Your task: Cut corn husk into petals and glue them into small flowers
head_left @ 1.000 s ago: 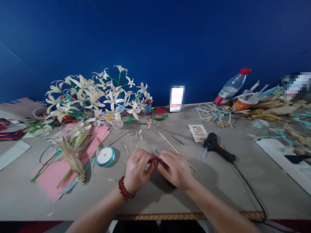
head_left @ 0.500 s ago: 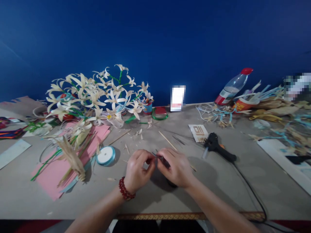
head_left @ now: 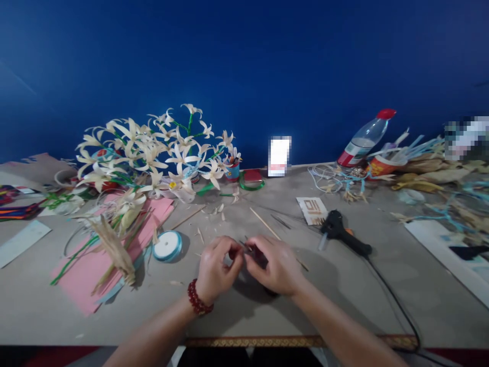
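My left hand [head_left: 219, 262], a red bead bracelet [head_left: 199, 300] at its wrist, is closed in a pinch near the front middle of the table. Facing it, my right hand [head_left: 275, 262] has thumb and fingers curled to the same spot. Between the fingertips a short piece of thin dark wire [head_left: 245, 244] shows; most of it is hidden. A dark round object [head_left: 271, 292] lies partly covered beneath my right hand. Just beyond the hands are a thin wooden stick [head_left: 263, 222] and several loose dark wires [head_left: 280, 220].
A black glue gun [head_left: 346, 234] with its cord lies to the right. At left are a blue ribbon spool [head_left: 167, 245], pink paper [head_left: 78, 283] and dry husks [head_left: 114, 250]. Pale husk flowers [head_left: 147, 153], a lit phone [head_left: 279, 155] and a plastic bottle [head_left: 364, 140] stand behind.
The hands stay in nearly the same place. My right hand's fingers have shifted slightly around the wire, with a wider gap now between thumb and forefinger.
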A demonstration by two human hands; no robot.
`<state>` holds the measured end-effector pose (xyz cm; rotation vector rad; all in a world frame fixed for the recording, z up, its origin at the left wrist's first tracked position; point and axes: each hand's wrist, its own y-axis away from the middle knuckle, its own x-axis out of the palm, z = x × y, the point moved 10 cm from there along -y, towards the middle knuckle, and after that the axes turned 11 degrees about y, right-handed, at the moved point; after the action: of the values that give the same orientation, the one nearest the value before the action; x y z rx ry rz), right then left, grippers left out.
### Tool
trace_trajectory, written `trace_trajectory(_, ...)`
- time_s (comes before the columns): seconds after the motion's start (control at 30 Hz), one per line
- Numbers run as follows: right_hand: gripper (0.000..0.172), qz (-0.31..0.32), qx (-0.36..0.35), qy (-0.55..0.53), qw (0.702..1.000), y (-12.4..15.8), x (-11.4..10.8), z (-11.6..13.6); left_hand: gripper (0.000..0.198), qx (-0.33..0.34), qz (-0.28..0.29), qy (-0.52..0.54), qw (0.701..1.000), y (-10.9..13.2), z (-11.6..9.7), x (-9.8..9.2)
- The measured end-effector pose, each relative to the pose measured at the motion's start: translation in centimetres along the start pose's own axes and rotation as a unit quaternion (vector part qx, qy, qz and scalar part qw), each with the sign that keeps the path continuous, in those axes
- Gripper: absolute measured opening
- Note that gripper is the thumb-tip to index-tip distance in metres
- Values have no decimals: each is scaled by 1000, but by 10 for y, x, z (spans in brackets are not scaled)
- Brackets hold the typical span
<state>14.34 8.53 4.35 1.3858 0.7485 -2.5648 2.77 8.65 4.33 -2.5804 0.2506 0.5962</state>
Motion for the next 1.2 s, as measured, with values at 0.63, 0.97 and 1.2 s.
trace_trajectory(0.63, 5, -8, 18, 36, 999, 1, 4, -4, 10, 14, 1, -28, 1000, 0, 0, 0)
trace_trajectory(0.97, 28, 15, -75, 26, 997, 0, 0, 4, 11, -110, 14, 103, 989, -5, 28, 3)
trace_trajectory(1.2, 17, 28, -108, -19, 994, -1, 6, 10, 11, -255, 86, 293, 918, 5, 59, 28)
